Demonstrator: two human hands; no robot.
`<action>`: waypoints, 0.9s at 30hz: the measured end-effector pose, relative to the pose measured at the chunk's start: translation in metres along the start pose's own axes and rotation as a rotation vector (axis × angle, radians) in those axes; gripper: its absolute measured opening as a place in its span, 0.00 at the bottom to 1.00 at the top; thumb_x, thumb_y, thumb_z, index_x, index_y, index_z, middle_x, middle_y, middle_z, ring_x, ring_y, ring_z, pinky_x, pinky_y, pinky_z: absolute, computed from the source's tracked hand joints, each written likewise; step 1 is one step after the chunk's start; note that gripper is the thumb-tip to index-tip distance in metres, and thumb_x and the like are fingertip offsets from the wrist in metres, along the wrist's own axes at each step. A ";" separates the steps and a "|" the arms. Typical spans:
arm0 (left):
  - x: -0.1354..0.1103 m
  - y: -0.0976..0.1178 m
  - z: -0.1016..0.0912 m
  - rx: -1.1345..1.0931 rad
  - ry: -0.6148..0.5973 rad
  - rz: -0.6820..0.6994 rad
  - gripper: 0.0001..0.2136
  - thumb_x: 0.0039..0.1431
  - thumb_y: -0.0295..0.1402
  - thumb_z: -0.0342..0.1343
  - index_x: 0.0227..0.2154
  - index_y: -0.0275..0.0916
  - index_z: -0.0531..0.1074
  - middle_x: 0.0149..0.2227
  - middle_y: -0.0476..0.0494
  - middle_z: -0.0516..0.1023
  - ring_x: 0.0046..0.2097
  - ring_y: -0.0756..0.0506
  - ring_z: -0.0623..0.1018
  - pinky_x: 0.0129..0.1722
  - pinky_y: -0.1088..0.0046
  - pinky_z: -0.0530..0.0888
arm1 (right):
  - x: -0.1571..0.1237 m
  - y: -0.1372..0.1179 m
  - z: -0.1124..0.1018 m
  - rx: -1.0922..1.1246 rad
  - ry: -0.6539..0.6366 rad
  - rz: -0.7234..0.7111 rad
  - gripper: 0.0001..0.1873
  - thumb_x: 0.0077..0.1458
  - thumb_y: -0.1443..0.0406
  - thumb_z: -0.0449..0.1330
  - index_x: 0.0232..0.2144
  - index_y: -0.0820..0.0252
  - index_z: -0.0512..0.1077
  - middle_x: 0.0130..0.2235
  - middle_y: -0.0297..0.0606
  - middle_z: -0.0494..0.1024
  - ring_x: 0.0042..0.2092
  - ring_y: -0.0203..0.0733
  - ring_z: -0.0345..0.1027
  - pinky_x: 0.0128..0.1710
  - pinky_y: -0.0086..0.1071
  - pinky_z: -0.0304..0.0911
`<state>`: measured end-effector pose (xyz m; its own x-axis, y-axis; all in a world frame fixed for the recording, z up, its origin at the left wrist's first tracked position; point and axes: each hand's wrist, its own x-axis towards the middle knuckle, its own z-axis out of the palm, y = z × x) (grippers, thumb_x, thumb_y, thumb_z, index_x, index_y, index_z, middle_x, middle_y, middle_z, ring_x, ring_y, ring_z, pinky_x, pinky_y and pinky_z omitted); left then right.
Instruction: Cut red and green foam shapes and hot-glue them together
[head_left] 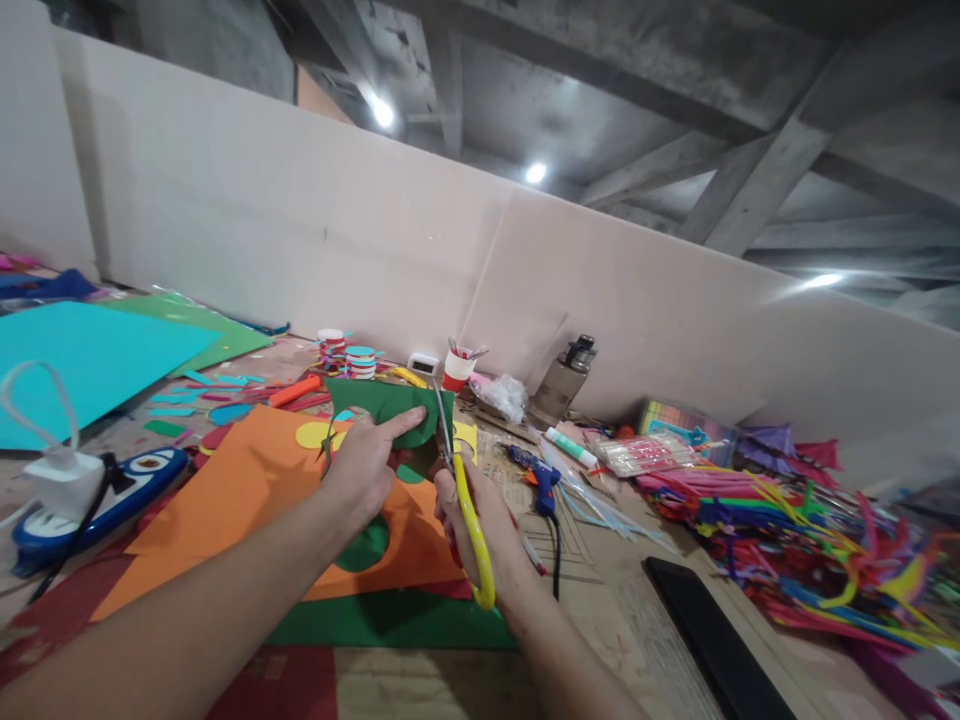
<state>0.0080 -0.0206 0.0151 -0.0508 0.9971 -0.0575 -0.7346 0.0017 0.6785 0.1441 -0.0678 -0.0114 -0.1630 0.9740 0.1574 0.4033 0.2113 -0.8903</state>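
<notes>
My left hand (369,458) pinches a piece of dark green paper (382,402) and holds it up above the table. My right hand (480,520) grips yellow-handled scissors (469,510), whose blades point up into the green paper's right edge. Below both hands lies an orange sheet (247,490) with a round hole, on top of a green sheet (390,620).
A blue glue gun (536,478), a glue stick (570,447), a metal bottle (559,385) and a cup (457,368) stand behind. Coloured pipe cleaners (787,540) pile at right, next to a black phone (712,640). A turquoise sheet (82,360) and a charger (64,480) lie left.
</notes>
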 end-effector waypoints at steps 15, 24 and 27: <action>0.005 -0.001 -0.004 0.042 -0.001 -0.030 0.14 0.33 0.26 0.70 0.26 0.34 0.73 0.26 0.45 0.80 0.26 0.48 0.77 0.23 0.75 0.70 | 0.001 0.014 0.005 0.061 0.022 0.063 0.21 0.59 0.46 0.51 0.38 0.56 0.64 0.24 0.29 0.65 0.21 0.30 0.56 0.18 0.23 0.55; 0.006 0.003 -0.003 0.059 0.025 0.004 0.17 0.34 0.26 0.70 0.20 0.38 0.64 0.23 0.49 0.78 0.24 0.48 0.76 0.20 0.75 0.69 | 0.002 0.013 0.005 0.074 0.026 0.064 0.20 0.58 0.47 0.53 0.39 0.56 0.64 0.23 0.28 0.65 0.20 0.30 0.55 0.18 0.22 0.54; 0.008 0.003 -0.005 0.068 0.026 0.019 0.21 0.33 0.27 0.71 0.20 0.40 0.59 0.23 0.51 0.77 0.25 0.47 0.76 0.20 0.74 0.69 | 0.001 0.009 0.005 0.080 0.019 0.062 0.20 0.57 0.46 0.54 0.37 0.56 0.64 0.22 0.28 0.64 0.19 0.29 0.54 0.18 0.22 0.53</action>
<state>0.0021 -0.0134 0.0133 -0.0829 0.9946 -0.0628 -0.6859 -0.0112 0.7276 0.1434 -0.0653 -0.0215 -0.1228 0.9865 0.1084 0.3386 0.1443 -0.9298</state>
